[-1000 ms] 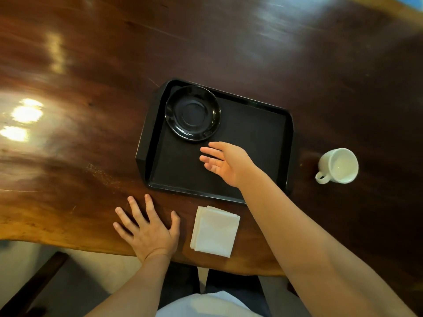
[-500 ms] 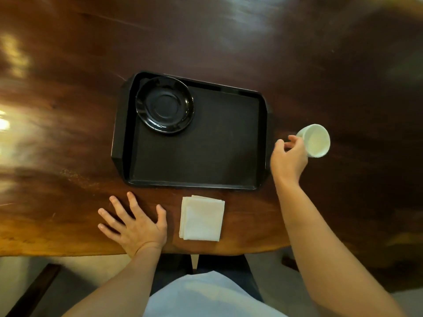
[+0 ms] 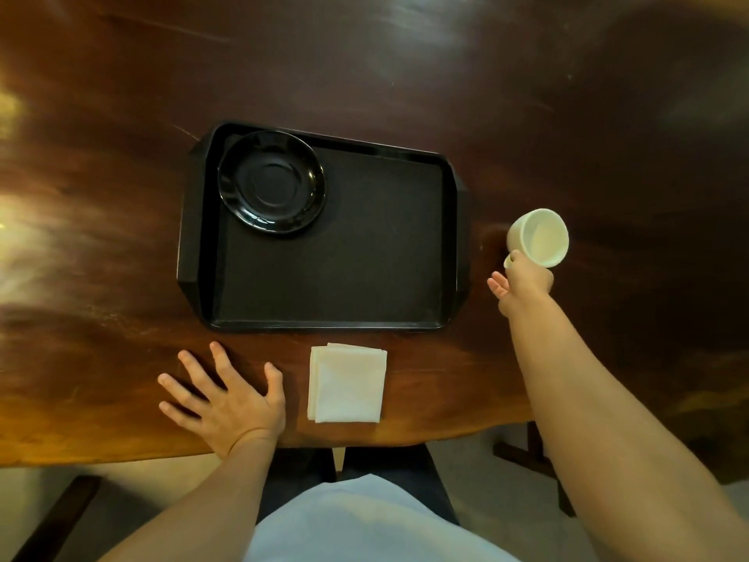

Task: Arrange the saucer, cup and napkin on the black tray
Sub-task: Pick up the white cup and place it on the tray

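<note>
A black tray (image 3: 332, 253) lies on the dark wooden table. In its far left corner sits a black saucer (image 3: 271, 181). To the right of the tray, my right hand (image 3: 523, 283) is shut on the handle of a white cup (image 3: 539, 237), which is tilted with its mouth facing up toward me. It is empty. A folded white napkin (image 3: 346, 384) lies on the table just in front of the tray's near edge. My left hand (image 3: 225, 399) rests flat on the table with fingers spread, left of the napkin.
The wooden table (image 3: 405, 75) stretches far beyond the tray; its near edge (image 3: 121, 452) runs just behind my left wrist. A dark wooden piece (image 3: 52, 517) shows on the floor at lower left.
My right hand left the tray, moved right to the cup and gripped its handle. The cup is now tilted and held a little nearer. My left hand stayed flat.
</note>
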`<state>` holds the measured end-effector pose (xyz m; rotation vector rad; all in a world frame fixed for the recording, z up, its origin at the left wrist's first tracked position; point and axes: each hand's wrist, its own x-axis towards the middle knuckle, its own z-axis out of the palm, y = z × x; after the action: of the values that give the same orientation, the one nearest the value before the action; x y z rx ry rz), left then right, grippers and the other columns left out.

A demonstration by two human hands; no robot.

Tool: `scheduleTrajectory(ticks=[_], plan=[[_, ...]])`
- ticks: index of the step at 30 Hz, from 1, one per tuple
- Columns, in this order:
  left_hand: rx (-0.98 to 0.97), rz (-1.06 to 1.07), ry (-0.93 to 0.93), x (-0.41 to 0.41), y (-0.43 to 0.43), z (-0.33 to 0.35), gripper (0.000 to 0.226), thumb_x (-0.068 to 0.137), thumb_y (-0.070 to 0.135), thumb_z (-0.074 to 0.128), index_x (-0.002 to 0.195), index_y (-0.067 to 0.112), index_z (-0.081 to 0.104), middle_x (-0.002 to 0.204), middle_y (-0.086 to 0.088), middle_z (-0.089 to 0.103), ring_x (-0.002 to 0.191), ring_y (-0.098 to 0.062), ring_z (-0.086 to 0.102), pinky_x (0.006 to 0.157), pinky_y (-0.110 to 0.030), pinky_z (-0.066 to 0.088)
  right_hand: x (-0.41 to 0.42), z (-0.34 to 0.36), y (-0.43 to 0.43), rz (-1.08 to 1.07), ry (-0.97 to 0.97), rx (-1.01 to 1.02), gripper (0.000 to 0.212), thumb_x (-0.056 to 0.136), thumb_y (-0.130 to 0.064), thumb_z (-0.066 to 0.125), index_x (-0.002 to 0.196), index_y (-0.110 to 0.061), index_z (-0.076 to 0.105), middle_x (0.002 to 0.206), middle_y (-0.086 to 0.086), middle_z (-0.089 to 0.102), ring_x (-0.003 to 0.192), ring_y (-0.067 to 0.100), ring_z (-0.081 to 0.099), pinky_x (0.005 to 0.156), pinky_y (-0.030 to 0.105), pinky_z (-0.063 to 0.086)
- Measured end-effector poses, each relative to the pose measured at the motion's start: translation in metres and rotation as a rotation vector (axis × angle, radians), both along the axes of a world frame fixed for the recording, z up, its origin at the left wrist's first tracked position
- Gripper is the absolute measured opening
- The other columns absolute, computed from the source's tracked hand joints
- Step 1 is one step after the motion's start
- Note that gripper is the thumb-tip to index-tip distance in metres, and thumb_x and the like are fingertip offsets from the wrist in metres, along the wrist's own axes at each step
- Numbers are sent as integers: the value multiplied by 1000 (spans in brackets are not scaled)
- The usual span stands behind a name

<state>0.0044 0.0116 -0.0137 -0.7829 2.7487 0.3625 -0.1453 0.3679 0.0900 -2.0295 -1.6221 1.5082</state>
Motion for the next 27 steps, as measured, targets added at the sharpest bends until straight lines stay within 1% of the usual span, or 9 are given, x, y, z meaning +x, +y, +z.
scheduleTrajectory(ticks=[2,7,13,17,18,20,22,24,27], plan=[[-5,-1,-4,0,0,0,86,86,61,43,159,18,27,171,-18,13,157,-47,4,124,-65,1,-1,-1,3,-58,4,-35,49,94,-21,63,139,-12,46,121,10,58,103,24,64,71,32,59],[-5,4,3,1,1,0,86,87,62,42,159,18,27,171,-17,12,157,-47,3,124,-65,0,-7,0,13,-207,151,-265,60,92,-30,69,143,-14,44,128,17,54,111,34,62,90,43,59],[-10,7,13,0,1,0,85,88,62,41,159,18,27,172,-17,12,158,-46,3,124,-65,0,-12,-7,23,-279,289,-348,64,91,-29,71,144,-10,42,130,23,54,97,33,60,87,45,60],[-12,4,16,0,1,0,85,88,62,41,160,18,26,172,-16,11,158,-46,3,124,-65,1,-8,-8,30,-382,339,-394,60,91,-26,71,142,-6,45,121,21,57,106,34,63,66,47,62],[-10,5,20,0,1,0,85,88,62,41,160,18,25,172,-16,11,158,-46,3,124,-65,1,-7,-7,31,-382,336,-397,59,92,-24,70,141,-5,46,120,20,57,110,33,62,69,46,62],[-6,10,24,0,2,0,85,88,61,41,159,18,25,172,-16,11,158,-46,3,124,-65,1,-4,-5,33,-380,348,-415,54,94,-21,66,141,-2,47,116,20,57,117,33,60,88,44,58],[-7,10,28,0,3,1,85,88,61,41,160,18,25,172,-16,11,158,-46,3,124,-65,2,-1,-4,34,-395,382,-438,51,96,-17,64,141,-1,46,123,21,56,122,35,57,99,45,53],[-7,11,31,0,3,1,85,88,61,41,160,17,24,171,-16,11,158,-46,3,124,-65,1,3,-6,35,-408,412,-461,52,96,-14,63,142,0,44,135,20,53,123,38,56,97,47,54],[-4,8,34,0,3,1,85,88,61,40,160,18,23,171,-16,10,158,-46,2,124,-65,1,10,-7,34,-405,404,-506,61,93,-12,66,147,-3,40,138,22,49,123,41,55,85,50,57]])
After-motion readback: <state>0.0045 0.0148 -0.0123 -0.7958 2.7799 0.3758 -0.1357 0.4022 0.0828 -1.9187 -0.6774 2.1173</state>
